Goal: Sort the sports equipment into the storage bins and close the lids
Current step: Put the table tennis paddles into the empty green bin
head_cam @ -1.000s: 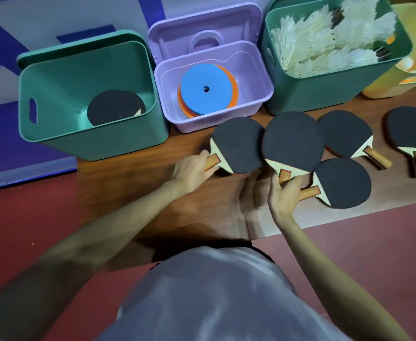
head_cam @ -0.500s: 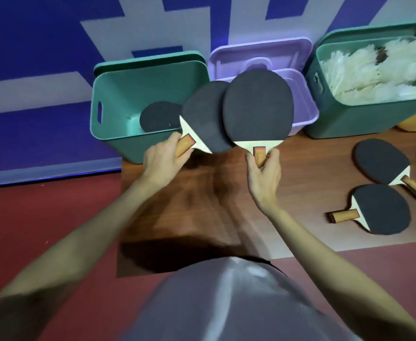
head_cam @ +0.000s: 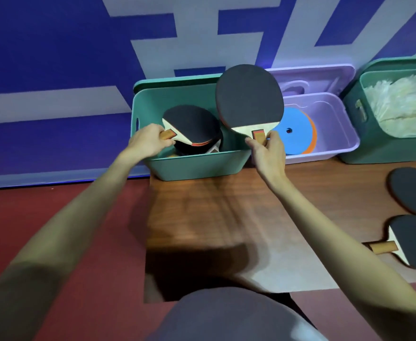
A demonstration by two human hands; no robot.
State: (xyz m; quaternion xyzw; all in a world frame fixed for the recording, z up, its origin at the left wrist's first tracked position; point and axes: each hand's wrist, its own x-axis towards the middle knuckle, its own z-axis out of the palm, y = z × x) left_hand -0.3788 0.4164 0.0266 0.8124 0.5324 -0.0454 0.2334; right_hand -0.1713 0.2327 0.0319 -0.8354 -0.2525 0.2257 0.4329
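1. Head view: the left hand (head_cam: pixel 148 141) has its grip closed on the handle of a table tennis paddle (head_cam: pixel 189 124), whose blade lies tilted inside the green bin (head_cam: pixel 197 161), over other paddles.
2. The right hand (head_cam: pixel 267 151) pinches a second paddle (head_cam: pixel 248 94) by the handle, blade upright above the grip, over the bin's right edge.
3. Two more paddles (head_cam: pixel 413 190) lie on the counter (head_cam: pixel 226 212), far right.

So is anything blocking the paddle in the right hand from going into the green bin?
Nothing visible. The right hand holds its paddle above the open green bin; the lid is off, and paddles already inside leave room.
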